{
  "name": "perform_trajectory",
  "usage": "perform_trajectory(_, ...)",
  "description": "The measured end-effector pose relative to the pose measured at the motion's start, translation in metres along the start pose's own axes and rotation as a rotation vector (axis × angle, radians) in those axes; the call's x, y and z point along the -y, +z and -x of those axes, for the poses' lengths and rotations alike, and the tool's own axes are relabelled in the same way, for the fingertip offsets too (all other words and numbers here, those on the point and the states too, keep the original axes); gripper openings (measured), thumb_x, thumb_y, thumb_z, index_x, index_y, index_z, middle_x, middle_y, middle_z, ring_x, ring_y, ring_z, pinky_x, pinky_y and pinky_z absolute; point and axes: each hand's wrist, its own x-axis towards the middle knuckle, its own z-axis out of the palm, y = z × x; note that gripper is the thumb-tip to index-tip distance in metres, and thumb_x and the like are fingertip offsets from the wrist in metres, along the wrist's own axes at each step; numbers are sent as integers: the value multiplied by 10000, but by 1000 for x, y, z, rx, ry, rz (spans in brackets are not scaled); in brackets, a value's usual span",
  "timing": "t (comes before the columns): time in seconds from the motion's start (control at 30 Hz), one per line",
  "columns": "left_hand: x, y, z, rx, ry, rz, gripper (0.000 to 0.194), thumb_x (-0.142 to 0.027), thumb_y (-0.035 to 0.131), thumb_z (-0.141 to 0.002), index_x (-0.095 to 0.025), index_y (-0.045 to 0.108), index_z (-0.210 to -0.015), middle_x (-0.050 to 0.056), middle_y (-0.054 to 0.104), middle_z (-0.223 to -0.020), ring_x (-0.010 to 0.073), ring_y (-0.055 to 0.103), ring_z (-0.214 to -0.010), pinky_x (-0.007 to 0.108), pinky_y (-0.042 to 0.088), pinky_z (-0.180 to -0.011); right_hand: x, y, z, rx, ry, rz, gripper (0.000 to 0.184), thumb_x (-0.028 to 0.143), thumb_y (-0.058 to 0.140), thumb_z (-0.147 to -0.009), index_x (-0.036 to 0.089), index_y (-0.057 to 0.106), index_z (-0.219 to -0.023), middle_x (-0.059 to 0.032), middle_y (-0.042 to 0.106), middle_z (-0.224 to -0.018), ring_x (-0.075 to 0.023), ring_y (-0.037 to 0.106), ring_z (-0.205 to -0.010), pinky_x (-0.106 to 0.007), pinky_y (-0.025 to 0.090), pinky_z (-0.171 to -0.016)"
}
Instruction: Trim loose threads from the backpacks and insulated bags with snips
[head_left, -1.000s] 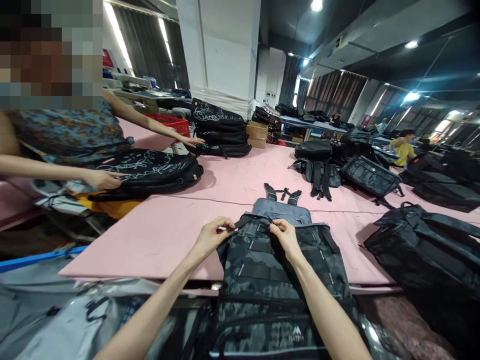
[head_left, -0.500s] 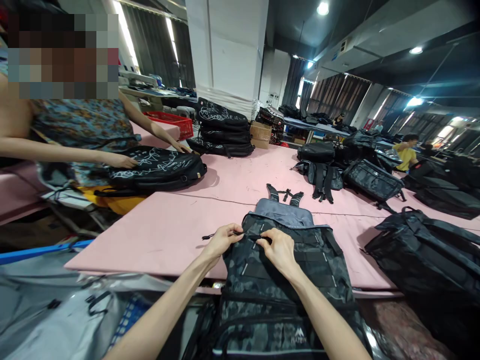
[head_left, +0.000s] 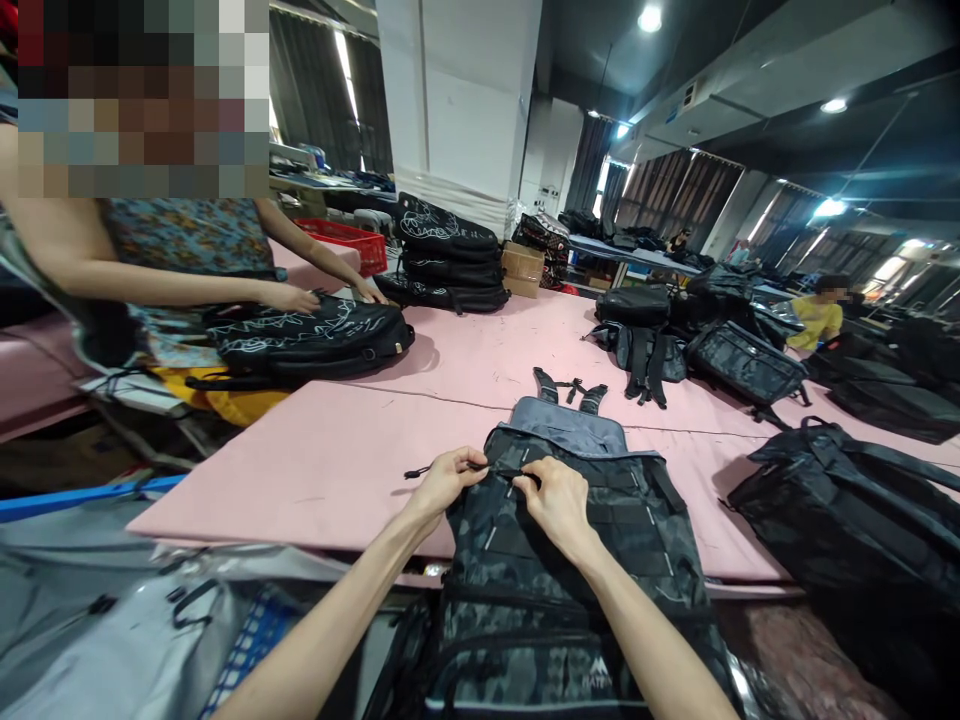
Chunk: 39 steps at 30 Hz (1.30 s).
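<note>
A dark camouflage backpack (head_left: 592, 545) lies in front of me, its upper part on the pink table and its lower part hanging over the edge. Near its top, my left hand (head_left: 448, 482) pinches a thin black strap (head_left: 507, 472); a loose black end (head_left: 417, 472) pokes out to the left of the fingers. A short way to the right, my right hand (head_left: 556, 497) pinches the same strap against the webbing rows. The fingertips partly cover it. Beyond the top opening lie a grey-blue panel (head_left: 570, 420) and two shoulder straps (head_left: 574, 386).
A co-worker's hand (head_left: 289, 297) rests on a black bag (head_left: 315, 335) at the left of the pink table (head_left: 300, 450). Stacked black bags (head_left: 450, 255) and a carton (head_left: 523, 268) stand behind. More camouflage bags (head_left: 746, 360) and a large backpack (head_left: 862, 510) lie to the right.
My hands and the backpack look almost unmoved. The co-worker has shifted right, with one hand further along the black bag. The person in yellow at the back has moved slightly right.
</note>
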Motion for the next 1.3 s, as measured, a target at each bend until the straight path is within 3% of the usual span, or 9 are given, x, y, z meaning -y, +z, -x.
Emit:
perform_trajectory(0.37,3,0,-1,-1,-10,34,260,-277,707,-481,-150,576,-666,-31,538,-603,95,461,-551,216,316,-554,4,5,-4,25,19,-77,138,335,584,-788,259,684,-844,-18,664,-839,-171,602,-753,-244,350,-598)
perform_trajectory(0.5,6,-1,-1,-3,-18,61,270,-264,716,-482,-147,574,-680,-30,554,-613,91,473,-557,211,325,-559,-8,7,-10,36,112,-416,133,316,597,-748,229,683,-797,-15,666,-789,-173,590,-744,-257,389,-656)
perform_trajectory(0.63,8,-2,-1,7,-28,90,285,-266,719,-487,-147,572,-701,-29,565,-611,96,488,-556,211,332,-546,-20,9,-27,90,127,-664,282,345,573,-748,156,660,-939,-38,673,-843,-159,597,-745,-247,435,-666)
perform_trajectory(0.73,9,-2,-1,7,-14,109,266,-243,714,-486,-146,577,-693,-31,566,-616,94,490,-564,211,338,-558,-17,10,-41,195,56,-584,341,370,619,-715,155,666,-976,-40,682,-865,-166,613,-783,-239,438,-688)
perform_trajectory(0.83,7,-2,-1,6,7,122,247,-201,704,-470,-145,597,-686,-16,601,-668,111,528,-636,221,370,-619,-5,13,-49,275,13,-486,238,385,647,-695,209,712,-842,-10,692,-782,-180,624,-784,-231,422,-675)
perform_trajectory(1.1,6,-1,0,-18,20,144,227,-152,671,-443,-151,614,-663,-12,622,-666,126,551,-656,236,393,-652,10,12,-46,289,69,-359,222,418,627,-708,214,695,-763,4,669,-701,-157,608,-719,-206,353,-591)
perform_trajectory(1.3,6,1,1,-25,32,127,248,-192,688,-448,-147,616,-682,-7,623,-689,125,557,-671,234,403,-662,10,22,-44,218,120,-410,88,258,626,-686,189,640,-633,6,620,-638,-144,557,-677,-216,312,-593)
